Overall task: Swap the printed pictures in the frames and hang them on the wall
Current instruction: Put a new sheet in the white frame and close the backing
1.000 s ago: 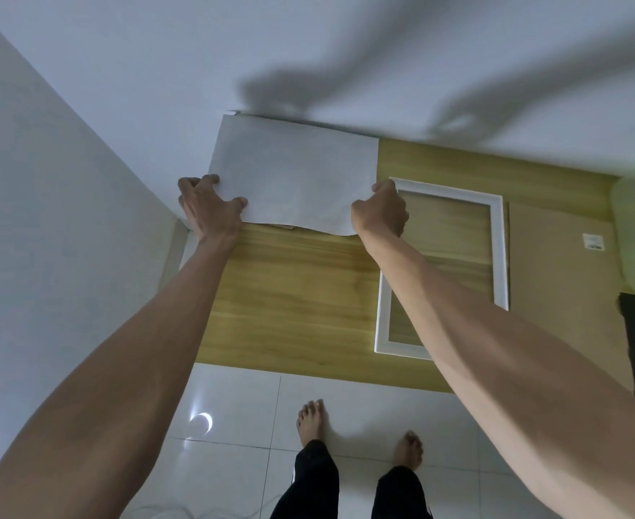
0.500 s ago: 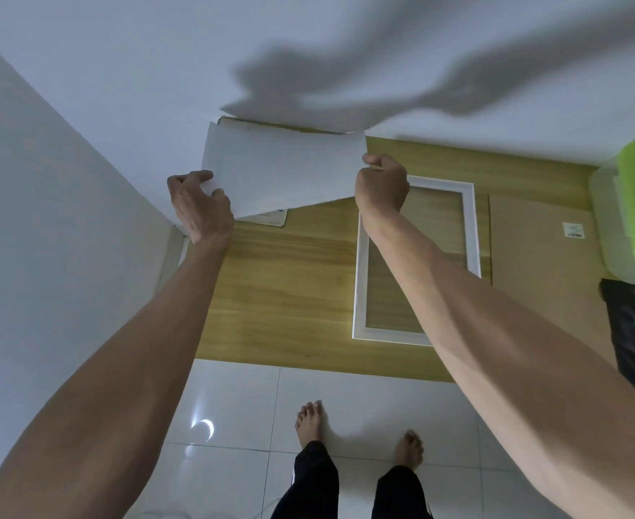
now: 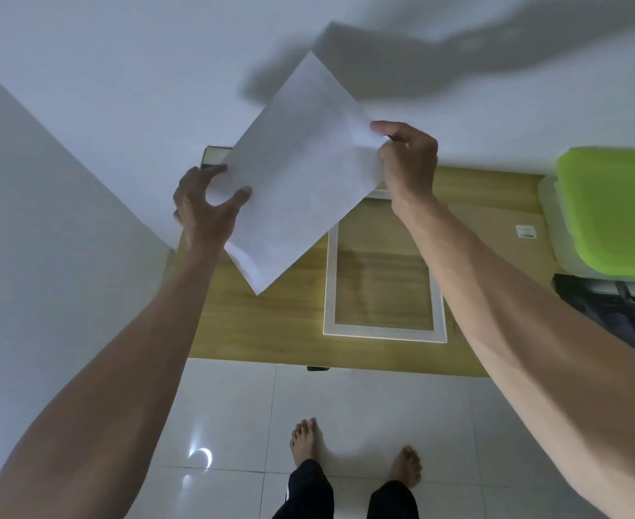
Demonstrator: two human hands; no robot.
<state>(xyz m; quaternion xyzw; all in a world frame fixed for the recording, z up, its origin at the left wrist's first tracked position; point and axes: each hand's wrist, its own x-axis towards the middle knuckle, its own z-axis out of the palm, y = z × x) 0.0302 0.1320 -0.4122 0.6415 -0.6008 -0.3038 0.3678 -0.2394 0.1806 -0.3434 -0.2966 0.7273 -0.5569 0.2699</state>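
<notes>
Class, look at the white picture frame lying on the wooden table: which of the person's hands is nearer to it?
Right. The right hand pinches the sheet of paper just above the white picture frame's top edge; the left hand holds the sheet's other side, farther off to the frame's left.

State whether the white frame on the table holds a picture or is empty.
Empty: the table's wood shows through the frame. The sheet is held above it by both hands.
</notes>
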